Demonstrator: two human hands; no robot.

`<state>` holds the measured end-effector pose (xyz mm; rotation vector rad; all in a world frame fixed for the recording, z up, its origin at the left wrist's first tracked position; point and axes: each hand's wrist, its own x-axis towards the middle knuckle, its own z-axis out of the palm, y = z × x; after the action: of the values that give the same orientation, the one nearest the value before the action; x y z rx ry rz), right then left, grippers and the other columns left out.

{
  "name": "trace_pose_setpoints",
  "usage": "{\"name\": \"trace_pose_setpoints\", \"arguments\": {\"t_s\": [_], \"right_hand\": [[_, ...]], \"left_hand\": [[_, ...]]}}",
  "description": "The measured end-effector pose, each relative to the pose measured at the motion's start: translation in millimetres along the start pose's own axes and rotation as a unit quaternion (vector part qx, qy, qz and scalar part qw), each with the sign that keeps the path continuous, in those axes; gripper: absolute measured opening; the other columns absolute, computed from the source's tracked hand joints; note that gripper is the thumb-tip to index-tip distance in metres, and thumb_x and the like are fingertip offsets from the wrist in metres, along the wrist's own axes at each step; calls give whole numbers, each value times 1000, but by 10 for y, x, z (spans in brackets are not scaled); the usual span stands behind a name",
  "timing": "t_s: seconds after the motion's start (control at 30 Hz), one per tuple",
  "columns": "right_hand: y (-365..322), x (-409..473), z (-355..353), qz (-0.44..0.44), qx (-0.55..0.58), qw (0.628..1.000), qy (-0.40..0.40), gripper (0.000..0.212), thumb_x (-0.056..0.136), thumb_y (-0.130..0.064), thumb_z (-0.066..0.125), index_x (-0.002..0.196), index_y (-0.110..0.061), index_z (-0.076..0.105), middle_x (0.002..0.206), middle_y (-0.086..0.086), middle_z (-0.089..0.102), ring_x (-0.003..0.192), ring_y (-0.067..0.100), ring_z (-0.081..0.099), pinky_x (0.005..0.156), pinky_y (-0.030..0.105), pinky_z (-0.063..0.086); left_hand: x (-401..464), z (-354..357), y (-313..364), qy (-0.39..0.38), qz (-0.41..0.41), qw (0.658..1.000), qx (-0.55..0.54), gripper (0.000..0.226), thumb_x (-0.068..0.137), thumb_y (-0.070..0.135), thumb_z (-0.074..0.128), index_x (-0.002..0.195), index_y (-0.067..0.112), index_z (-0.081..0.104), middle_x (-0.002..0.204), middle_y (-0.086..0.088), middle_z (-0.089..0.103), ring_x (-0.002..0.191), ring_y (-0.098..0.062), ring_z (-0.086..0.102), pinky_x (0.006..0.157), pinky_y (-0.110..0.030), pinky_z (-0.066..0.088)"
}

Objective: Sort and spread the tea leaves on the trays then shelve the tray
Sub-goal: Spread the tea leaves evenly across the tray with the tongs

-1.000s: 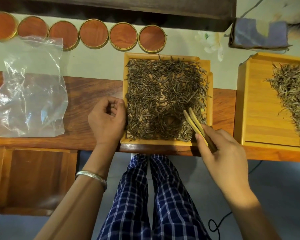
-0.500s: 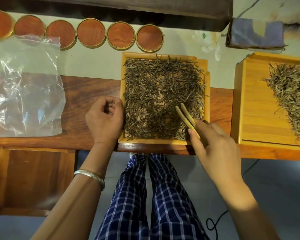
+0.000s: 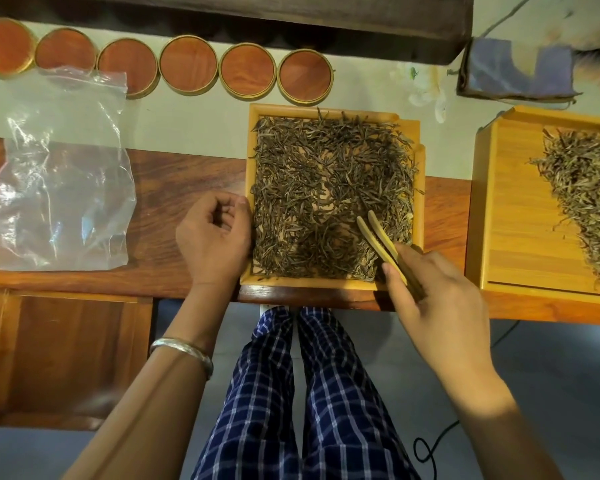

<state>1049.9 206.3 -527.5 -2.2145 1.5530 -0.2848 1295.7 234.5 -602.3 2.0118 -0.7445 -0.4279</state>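
Right hand (image 3: 440,303), lower right of centre, pinches a pair of pale bamboo tongs (image 3: 383,244) between thumb and fingers. Tong tips slightly apart, lying on the dark brown tea leaves (image 3: 326,188) in the lower right part of the square light-wood tray (image 3: 417,188), up and left of the hand. Nothing visibly caught between the tips.

Left hand (image 3: 215,237) loosely curled, holding nothing, knuckles against the tray's left rim, resting on the dark wooden table (image 3: 174,181). Silver bangle (image 3: 184,351) on that wrist.

Leaves cover most of the tray floor in a thin layer, bare wood showing through mid-tray.

Second, larger light-wood tray (image 3: 510,209) at right edge of frame, well apart from both hands, with a paler heap of tea leaves (image 3: 582,188) on its right side.

Clear crumpled plastic bag (image 3: 59,188) at left. Row of round red-brown wooden lids (image 3: 189,65) along the top.
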Motion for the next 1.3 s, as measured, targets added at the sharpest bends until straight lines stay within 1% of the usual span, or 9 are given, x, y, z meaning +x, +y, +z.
{"name": "trace_pose_setpoints", "arguments": {"t_s": [0.17,0.27,0.33,0.47,0.63,0.77,0.93,1.13,1.3], "right_hand": [[-95,-20,41,-20,5,1000,-8,33,91,-29,58,117,-11,67,79,3,60,54,23,57,39,30,42],[-59,39,16,-8,14,999,29,32,93,-28,59,118,-10,66,79,3,59,55,23,56,41,29,40],[-6,109,-8,6,3,999,50,31,93,-27,59,118,-9,66,81,6,59,58,25,57,46,26,37],[27,226,-5,23,-21,999,43,32,92,-25,59,119,-8,65,86,12,63,67,31,61,52,25,36],[-25,233,5,8,-17,999,43,31,92,-25,59,119,-9,66,82,9,61,64,30,60,49,27,38],[-23,308,11,19,-15,997,70,31,93,-25,59,118,-7,66,81,10,61,63,28,58,51,24,33],[-66,325,64,13,-38,998,45,32,92,-26,60,118,-8,66,80,10,60,60,31,58,49,23,32],[-116,237,44,-14,-12,999,45,32,91,-27,60,118,-10,66,78,5,58,55,23,55,46,23,35],[-185,235,121,-23,-12,1000,-1,30,91,-26,61,117,-13,67,80,5,60,57,26,59,47,22,35]], "left_hand": [[-2,17,-32,4,-1,1000,-1,11,82,29,60,73,23,64,60,15,55,51,2,49,52,-10,39],[1,21,-37,3,-3,1000,-1,12,82,31,60,74,22,64,59,15,55,51,2,49,53,-10,39],[2,14,-31,2,-1,1000,-2,12,82,30,60,74,22,64,60,16,55,51,3,49,53,-9,38],[-7,6,-13,-1,-1,1000,-7,11,82,28,60,75,20,65,61,16,55,51,4,48,53,-7,37],[-6,1,4,1,-4,1000,2,13,82,26,61,75,17,65,60,16,55,51,4,50,53,-6,36],[-11,0,23,-2,-5,1000,2,12,82,26,60,76,16,66,62,16,55,51,4,50,53,-5,36],[-12,-3,36,-1,-7,1000,9,12,83,24,61,77,14,67,62,13,56,51,3,50,53,-7,38],[-26,-7,52,-2,2,1000,5,12,84,20,62,78,10,67,64,13,55,53,3,51,55,-5,37],[-29,-13,58,0,6,1000,2,10,85,19,62,76,14,65,63,14,54,53,4,50,56,-4,36]]}}
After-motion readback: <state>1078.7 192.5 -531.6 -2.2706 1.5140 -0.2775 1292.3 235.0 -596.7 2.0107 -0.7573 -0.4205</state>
